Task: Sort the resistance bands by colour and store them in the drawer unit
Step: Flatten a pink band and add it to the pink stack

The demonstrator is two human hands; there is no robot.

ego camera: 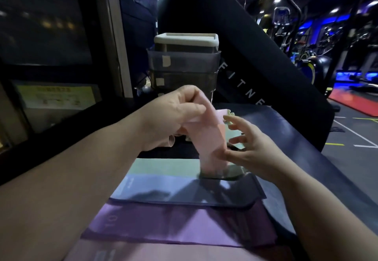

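"Pink band [208,138], where?"
"Pinched up by the left hand [173,117]; its lower end hides part of the green band [163,167]. Right hand [249,150] spread loose beside it."
"Drawer unit [184,62]?"
"Behind, bottom drawers blocked by the left hand."

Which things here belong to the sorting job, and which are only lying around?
Job: held pink band, left hand, right hand, green band, blue band, purple band, drawer unit.
Lying about: yellow notice, red floor mat, black bench.
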